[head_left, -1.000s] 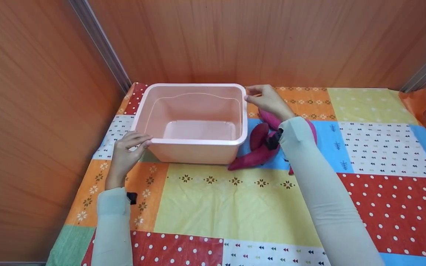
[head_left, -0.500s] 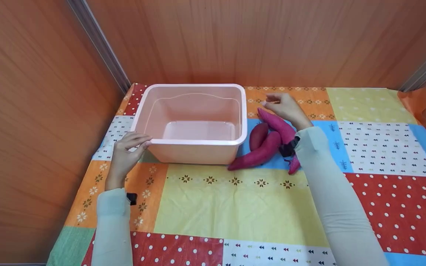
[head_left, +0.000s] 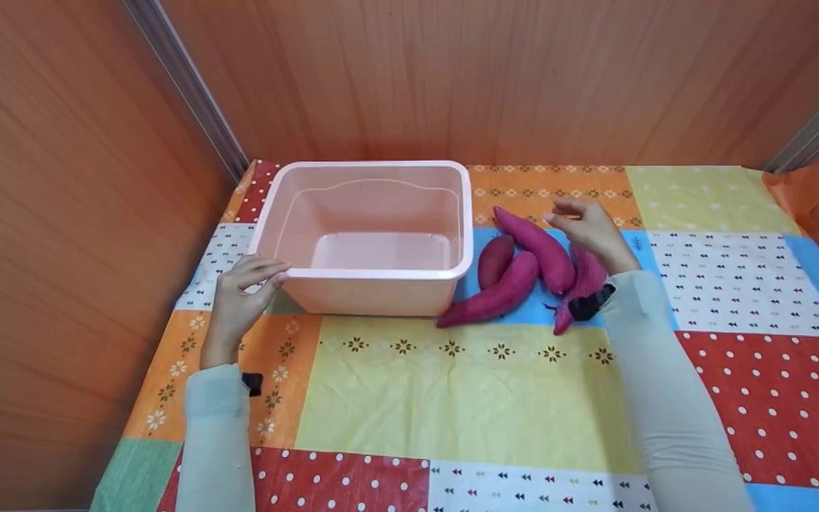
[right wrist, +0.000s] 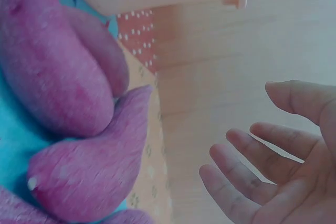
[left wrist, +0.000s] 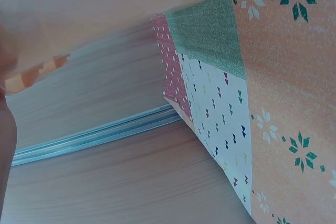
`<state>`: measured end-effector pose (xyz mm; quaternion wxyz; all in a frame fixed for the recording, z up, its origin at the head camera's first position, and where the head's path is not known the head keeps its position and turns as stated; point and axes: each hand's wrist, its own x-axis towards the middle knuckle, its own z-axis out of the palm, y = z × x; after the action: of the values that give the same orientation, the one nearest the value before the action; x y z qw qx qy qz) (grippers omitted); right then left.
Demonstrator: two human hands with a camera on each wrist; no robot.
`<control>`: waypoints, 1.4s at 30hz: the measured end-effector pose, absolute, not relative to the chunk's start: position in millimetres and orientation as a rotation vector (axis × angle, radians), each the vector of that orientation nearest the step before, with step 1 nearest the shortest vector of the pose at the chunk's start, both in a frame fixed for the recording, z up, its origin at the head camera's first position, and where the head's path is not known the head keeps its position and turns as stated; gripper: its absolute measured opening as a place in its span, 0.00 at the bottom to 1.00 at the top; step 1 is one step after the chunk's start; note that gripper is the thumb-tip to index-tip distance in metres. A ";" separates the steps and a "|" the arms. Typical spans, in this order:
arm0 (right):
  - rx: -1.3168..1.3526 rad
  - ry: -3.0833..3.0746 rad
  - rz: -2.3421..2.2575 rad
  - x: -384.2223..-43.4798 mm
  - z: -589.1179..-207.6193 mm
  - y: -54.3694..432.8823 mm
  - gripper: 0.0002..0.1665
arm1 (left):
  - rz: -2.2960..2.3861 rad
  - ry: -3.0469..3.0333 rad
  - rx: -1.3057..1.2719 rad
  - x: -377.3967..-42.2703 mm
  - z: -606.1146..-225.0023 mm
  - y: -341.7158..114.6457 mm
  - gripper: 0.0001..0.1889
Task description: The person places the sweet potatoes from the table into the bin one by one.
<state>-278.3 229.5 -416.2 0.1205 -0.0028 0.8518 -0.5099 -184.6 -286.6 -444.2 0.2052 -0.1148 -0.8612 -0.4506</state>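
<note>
A pale pink plastic bin [head_left: 374, 293] stands at the back left of the table with nothing inside it. At its front left corner my left hand [head_left: 242, 295] grips the rim between fingers and thumb. Several purple-skinned sweet potatoes [head_left: 505, 291] lie in a cluster against the bin's right side. Over the rightmost sweet potato [head_left: 587, 274] is my right hand [head_left: 587, 226], partly covering it in the head view. In the right wrist view its fingers [right wrist: 247, 150] are spread and relaxed, holding nothing, beside a curved sweet potato [right wrist: 94, 177].
A patchwork-patterned cloth [head_left: 424, 398] covers the table. Wood-grain panels [head_left: 416, 78] enclose it at the back and left, with a metal strip [head_left: 185, 85] at the corner. Some orange cloth [head_left: 793, 195] bunches at the back right.
My right hand has left the bin's right rim and moved right over the sweet potatoes, uncovering more of them. My left hand stays on the bin's front left corner.
</note>
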 end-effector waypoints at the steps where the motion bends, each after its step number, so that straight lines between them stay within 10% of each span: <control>1: 0.000 2.486 -1.496 -277.0 -418.4 232.5 0.38 | -1.254 -2.398 -0.323 -184.5 -444.2 -286.5 0.11; 42: 0.310 2.321 -1.666 -241.8 -499.4 298.6 0.48 | -1.257 -2.362 -0.351 -184.3 -443.4 -284.7 0.11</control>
<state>-241.8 298.6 -499.4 0.1338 0.1068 0.8004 -0.5745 -184.3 -284.7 -443.4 0.2198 -0.1269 -0.8539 -0.4544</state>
